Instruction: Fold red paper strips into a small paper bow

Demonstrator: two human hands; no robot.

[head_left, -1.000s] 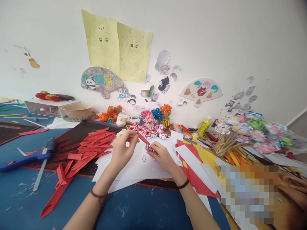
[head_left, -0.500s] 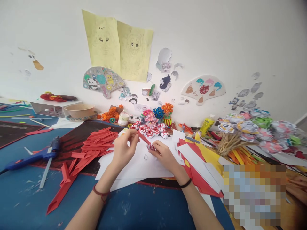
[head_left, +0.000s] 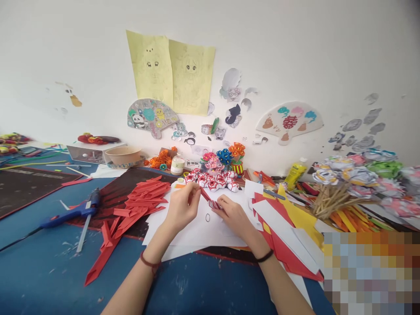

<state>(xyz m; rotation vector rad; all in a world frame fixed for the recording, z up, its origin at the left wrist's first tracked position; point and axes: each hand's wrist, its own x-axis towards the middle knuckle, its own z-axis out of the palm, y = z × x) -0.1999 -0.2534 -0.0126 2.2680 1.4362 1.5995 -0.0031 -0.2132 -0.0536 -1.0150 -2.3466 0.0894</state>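
Between my two hands a folded red paper strip [head_left: 205, 194] stretches at a slant. My left hand [head_left: 183, 204] pinches its upper end between thumb and fingertips. At the lower end, my right hand [head_left: 232, 215] grips a small rolled red-and-white striped paper piece [head_left: 214, 204], partly covered by the fingers. White paper sheets [head_left: 193, 234] lie below both hands, with a small dark oval ring or mark [head_left: 208, 217] on top. Just beyond the hands sits a cluster of red-and-white paper flowers [head_left: 213, 181].
Folded red strips [head_left: 141, 203] are heaped to the left, beside a blue glue gun [head_left: 70, 215]. Red and yellow paper [head_left: 282, 245] lies at right, near a bundle of stemmed paper flowers [head_left: 328, 192]. A yellow bottle [head_left: 295, 174] and a bowl [head_left: 123, 156] stand by the wall.
The camera has turned slightly left, so the whole scene sits further right. Both hands keep their hold on the strip and the rolled piece, with little other visible change.
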